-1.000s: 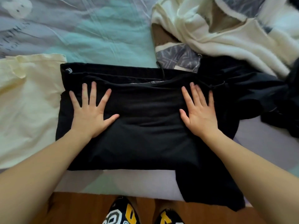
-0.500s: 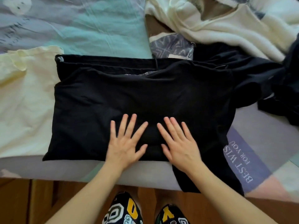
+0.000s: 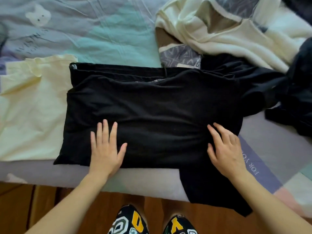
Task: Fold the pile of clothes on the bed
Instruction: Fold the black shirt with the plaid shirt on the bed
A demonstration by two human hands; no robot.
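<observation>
Black folded garment (image 3: 152,112) lies across the near edge of the bed (image 3: 101,34), and from the head camera I see one flap of it hanging over the edge toward the wooden floor (image 3: 42,205). My left hand (image 3: 106,149) rests flat on its lower left part, fingers straight and slightly spread, holding nothing. My right hand (image 3: 224,147) lies on the lower right part, fingers lightly bent against the cloth; I see no fabric pinched or gripped. Touching the garment's left edge is a pale yellow shirt (image 3: 28,112), spread flat on the bedsheet. Beyond the garment, upper right, sits the unfolded heap: a cream sweater (image 3: 228,34) over a grey patterned piece (image 3: 180,58), with more dark clothing (image 3: 293,102) at the right edge. Patterned slippers (image 3: 130,222) show below, on the floor.
</observation>
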